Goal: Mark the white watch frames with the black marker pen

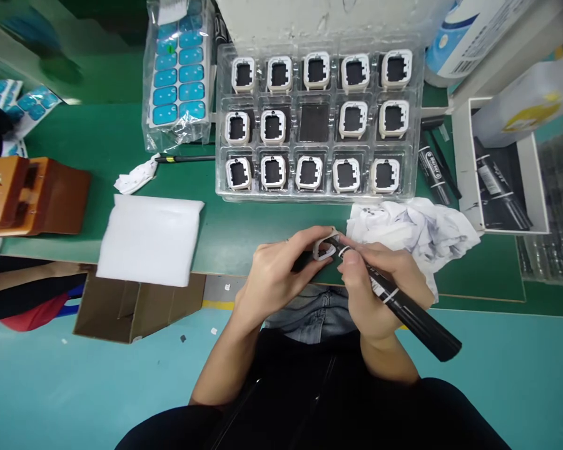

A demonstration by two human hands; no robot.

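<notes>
Pinched in my left hand [281,269] is a small pale watch-case frame [327,249], held tilted near the bench's front edge. My right hand [385,284] is closed round a black marker pen [413,315], its tip at the inside of the frame. Whether the tip touches the frame I cannot tell. Beyond my hands lies a clear plastic tray [316,199], with similar white frames in its compartments; one compartment [314,122] in the middle row holds no frame. A crumpled white cloth [403,231] lies just past my right hand.
White foam sheets [150,240] overhang the bench edge at left, above a cardboard box [136,306]. A bag of blue stickers [178,75] lies back left. Markers [434,169] and a white box [539,187] with a bottle [525,106] stand right. Another person's arm [32,275] shows at far left.
</notes>
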